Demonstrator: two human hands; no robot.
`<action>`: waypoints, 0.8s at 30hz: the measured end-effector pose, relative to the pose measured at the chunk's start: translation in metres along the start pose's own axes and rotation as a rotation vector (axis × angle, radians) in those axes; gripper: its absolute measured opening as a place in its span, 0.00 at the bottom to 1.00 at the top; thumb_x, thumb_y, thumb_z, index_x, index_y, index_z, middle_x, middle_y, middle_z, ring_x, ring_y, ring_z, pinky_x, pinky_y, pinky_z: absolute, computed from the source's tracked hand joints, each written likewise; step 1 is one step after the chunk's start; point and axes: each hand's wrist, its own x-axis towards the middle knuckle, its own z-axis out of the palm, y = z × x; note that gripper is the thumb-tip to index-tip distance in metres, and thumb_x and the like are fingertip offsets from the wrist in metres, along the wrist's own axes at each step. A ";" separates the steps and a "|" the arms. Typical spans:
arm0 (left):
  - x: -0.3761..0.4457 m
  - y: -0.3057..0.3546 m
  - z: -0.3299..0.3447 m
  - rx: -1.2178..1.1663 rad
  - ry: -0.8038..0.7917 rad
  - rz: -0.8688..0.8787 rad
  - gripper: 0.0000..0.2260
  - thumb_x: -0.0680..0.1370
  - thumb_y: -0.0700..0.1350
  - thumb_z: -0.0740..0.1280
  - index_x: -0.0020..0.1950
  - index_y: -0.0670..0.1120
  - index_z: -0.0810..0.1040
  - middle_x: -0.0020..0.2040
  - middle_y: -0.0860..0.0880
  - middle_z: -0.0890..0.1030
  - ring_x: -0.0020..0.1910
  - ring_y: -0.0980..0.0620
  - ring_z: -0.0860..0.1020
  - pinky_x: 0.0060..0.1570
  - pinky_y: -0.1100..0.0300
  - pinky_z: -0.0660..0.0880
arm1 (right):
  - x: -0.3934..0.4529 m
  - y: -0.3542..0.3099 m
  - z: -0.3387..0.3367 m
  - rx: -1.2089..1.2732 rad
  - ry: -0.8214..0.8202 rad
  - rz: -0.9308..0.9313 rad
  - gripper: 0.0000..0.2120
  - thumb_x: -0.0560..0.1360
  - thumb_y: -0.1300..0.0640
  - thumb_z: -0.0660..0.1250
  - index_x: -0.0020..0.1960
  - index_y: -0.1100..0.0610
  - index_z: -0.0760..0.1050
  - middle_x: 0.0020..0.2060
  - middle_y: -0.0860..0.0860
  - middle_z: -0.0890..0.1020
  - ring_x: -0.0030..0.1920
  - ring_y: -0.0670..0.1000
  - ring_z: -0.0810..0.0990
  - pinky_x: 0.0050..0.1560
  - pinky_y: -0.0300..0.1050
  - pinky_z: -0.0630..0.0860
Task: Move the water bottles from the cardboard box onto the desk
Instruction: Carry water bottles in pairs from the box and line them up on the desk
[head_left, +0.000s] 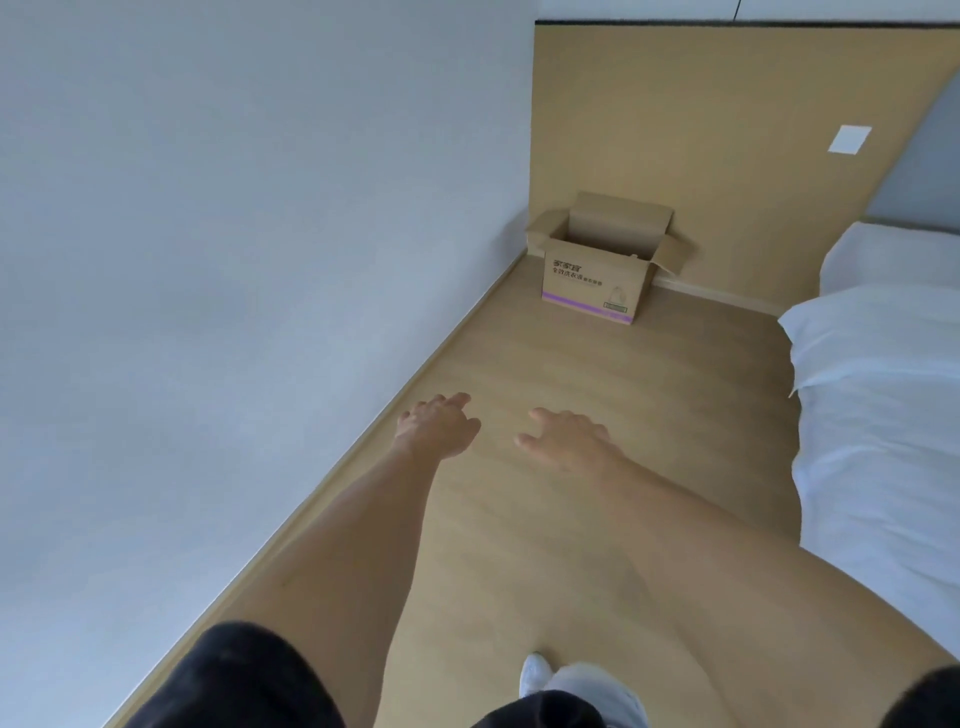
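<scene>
In the far corner, where the white wall meets a tan wood panel, the cardboard box (597, 278) stands on the wood floor (545, 519) with its flaps open; printed text and a purple stripe mark its front. Its contents cannot be told from this angle. Well short of the box, both bare arms reach forward. Left hand (436, 426): fingers relaxed, holding nothing. Right hand (566, 439): fingers spread, holding nothing. A bed (878, 415) with white bedding lies at right

Your cardboard box (597, 275) sits on the floor (571, 519) at upper centre, in the corner; the bed (878, 415) lies right.
</scene>
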 end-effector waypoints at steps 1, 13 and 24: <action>0.016 0.005 -0.008 -0.008 0.002 -0.002 0.24 0.83 0.54 0.55 0.80 0.56 0.60 0.76 0.46 0.67 0.74 0.41 0.66 0.70 0.46 0.62 | 0.015 0.001 -0.009 0.005 0.002 0.002 0.28 0.78 0.36 0.56 0.76 0.44 0.63 0.69 0.54 0.74 0.70 0.58 0.71 0.67 0.54 0.65; 0.230 0.076 -0.068 -0.026 -0.047 0.098 0.24 0.83 0.55 0.55 0.80 0.56 0.60 0.76 0.47 0.67 0.74 0.43 0.66 0.70 0.46 0.63 | 0.209 0.030 -0.104 0.042 0.014 0.103 0.30 0.78 0.35 0.55 0.76 0.44 0.62 0.71 0.55 0.72 0.72 0.59 0.68 0.66 0.57 0.64; 0.473 0.146 -0.139 0.040 -0.102 0.340 0.23 0.81 0.51 0.56 0.77 0.53 0.64 0.71 0.43 0.71 0.70 0.40 0.69 0.67 0.46 0.66 | 0.387 0.071 -0.207 0.107 0.042 0.358 0.33 0.78 0.32 0.54 0.80 0.42 0.55 0.78 0.52 0.64 0.76 0.58 0.63 0.73 0.59 0.62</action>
